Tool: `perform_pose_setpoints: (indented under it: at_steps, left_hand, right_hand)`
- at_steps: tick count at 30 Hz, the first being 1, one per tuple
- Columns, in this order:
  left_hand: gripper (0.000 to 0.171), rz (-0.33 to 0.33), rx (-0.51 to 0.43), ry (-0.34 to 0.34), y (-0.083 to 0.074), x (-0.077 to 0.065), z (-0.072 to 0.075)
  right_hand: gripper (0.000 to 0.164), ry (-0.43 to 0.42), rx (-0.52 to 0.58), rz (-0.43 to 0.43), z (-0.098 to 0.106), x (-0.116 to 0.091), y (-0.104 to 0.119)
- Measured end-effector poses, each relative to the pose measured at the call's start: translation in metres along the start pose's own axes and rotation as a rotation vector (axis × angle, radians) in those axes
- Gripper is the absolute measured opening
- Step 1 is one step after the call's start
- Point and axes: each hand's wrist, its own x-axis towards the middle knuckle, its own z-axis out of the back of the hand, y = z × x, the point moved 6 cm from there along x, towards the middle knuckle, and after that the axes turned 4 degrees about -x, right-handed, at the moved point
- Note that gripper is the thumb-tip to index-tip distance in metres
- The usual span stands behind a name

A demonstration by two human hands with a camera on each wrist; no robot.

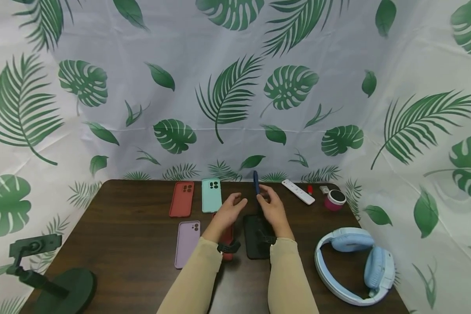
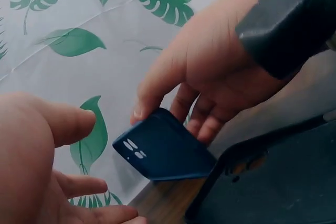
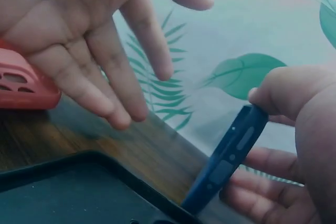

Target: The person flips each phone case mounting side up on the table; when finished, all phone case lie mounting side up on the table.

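A dark blue phone case (image 1: 257,182) stands tilted on its edge near the back of the table, pinched between the thumb and fingers of my right hand (image 1: 273,208). In the left wrist view the blue case (image 2: 163,145) shows its camera cutouts. My left hand (image 1: 228,213) hovers to its left with fingers spread, holding nothing; the right wrist view shows its palm (image 3: 58,19). A black phone case (image 1: 255,237) lies flat beneath my right wrist. Under my left wrist lies a red case (image 1: 227,237), partly hidden by the hand and forearm.
Left of my hands lie a coral-red case (image 1: 182,199), a mint case (image 1: 211,196) and a lilac case (image 1: 187,244). To the right are a white remote (image 1: 298,192), a small pink jar (image 1: 335,200) and blue headphones (image 1: 349,296). A black stand (image 1: 64,292) occupies the front left.
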Motion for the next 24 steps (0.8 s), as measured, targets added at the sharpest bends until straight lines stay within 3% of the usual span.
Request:
perform_pose_setpoints:
  at_steps: [6,13,18,24]
  left_hand:
    - [0.075,-0.019,0.139,-0.006,0.0,0.002,-0.006]
    - [0.068,-0.028,0.292,-0.025,0.003,0.001,-0.014]
    - [0.064,-0.038,0.332,-0.049,0.001,0.002,-0.013]
    - [0.063,-0.046,0.373,-0.058,0.004,0.002,-0.014]
  right_hand:
    - [0.039,-0.022,-0.003,0.024,0.003,0.001,0.002]
    - [0.038,0.005,-0.067,-0.031,-0.003,-0.004,-0.003]
    - [0.038,-0.01,-0.116,-0.033,-0.003,-0.001,-0.007]
    - [0.045,0.064,-0.185,-0.077,-0.006,-0.003,-0.014]
